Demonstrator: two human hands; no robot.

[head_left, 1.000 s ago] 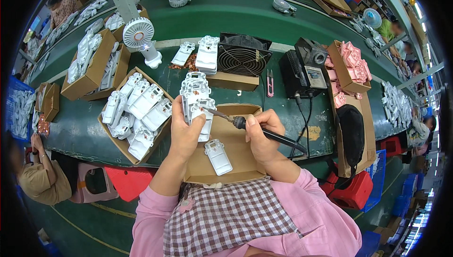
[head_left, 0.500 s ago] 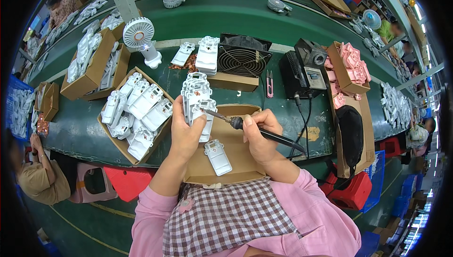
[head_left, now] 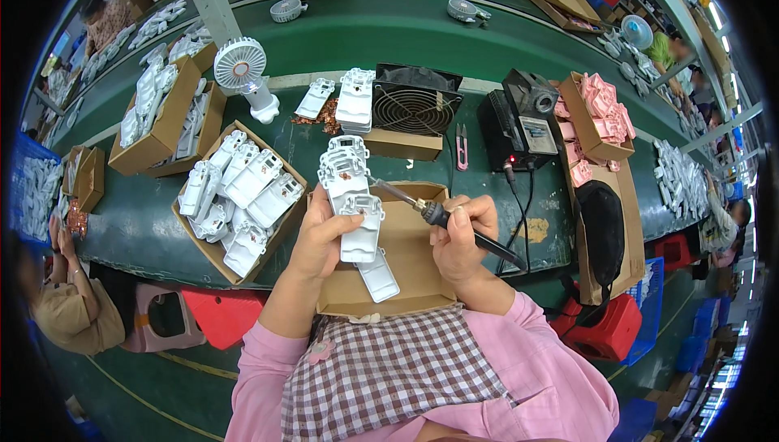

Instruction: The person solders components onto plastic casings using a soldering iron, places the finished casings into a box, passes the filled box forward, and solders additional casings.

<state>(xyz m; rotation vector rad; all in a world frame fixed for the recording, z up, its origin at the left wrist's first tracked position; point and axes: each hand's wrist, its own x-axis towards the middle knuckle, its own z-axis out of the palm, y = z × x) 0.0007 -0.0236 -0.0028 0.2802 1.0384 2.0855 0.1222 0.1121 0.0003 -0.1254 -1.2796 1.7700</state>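
My left hand [head_left: 318, 239] is closed round a stack of white plastic casings [head_left: 345, 164], its thumb pressing on the front one [head_left: 361, 235]. Small copper-coloured parts show on the casings. In my right hand [head_left: 466, 239] is a soldering iron [head_left: 438, 215], gripped like a pen, its metal tip pointing left, just right of the stack and seemingly apart from it. Below the held stack, one loose white casing [head_left: 379, 281] lies in a shallow cardboard box [head_left: 414, 284], partly hidden by the front held casing.
Left stands a carton [head_left: 280, 247] of white casings; behind it, a small white fan [head_left: 241, 64]. A black fan unit [head_left: 418, 101], pink-handled snips [head_left: 462, 150] and a black soldering station [head_left: 507, 129] stand beyond my hands. Pink parts [head_left: 604, 109] fill a box at right. A conveyor [head_left: 365, 32] crosses behind.
The front casing in my left hand has slid down toward me, apart from the stack's upper part. The iron's tip has pulled away rightward from the casings, with my right hand slightly lower.
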